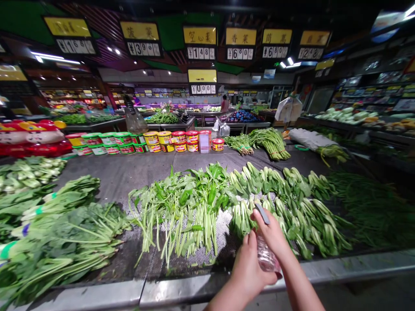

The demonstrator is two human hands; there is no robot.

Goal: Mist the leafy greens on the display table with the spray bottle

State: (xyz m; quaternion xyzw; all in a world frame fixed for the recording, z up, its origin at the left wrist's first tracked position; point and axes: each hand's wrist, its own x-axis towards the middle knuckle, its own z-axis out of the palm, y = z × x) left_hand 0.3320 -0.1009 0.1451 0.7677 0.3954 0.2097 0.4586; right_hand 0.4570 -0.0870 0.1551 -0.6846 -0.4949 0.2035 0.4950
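Observation:
Both hands hold a clear spray bottle (265,252) with a grey head at its top, over the front of the vegetable stand. My left hand (247,270) is wrapped round the lower body of the bottle. Higher up, my right hand (271,231) grips it near the grey head, and its fingers partly hide the bottle. Just beyond the hands lie rows of small bok choy (285,207). To their left is a spread of water spinach (191,203) with long pale stems, on a dark perforated mat (223,220).
Leafy bundles (81,237) lie at the left. Stacked cans (184,141) line the back of the stand, beside bundled long green stems (269,142). A metal rail (181,289) runs along the front edge. Price signs (199,43) hang overhead. A person (225,103) stands far back.

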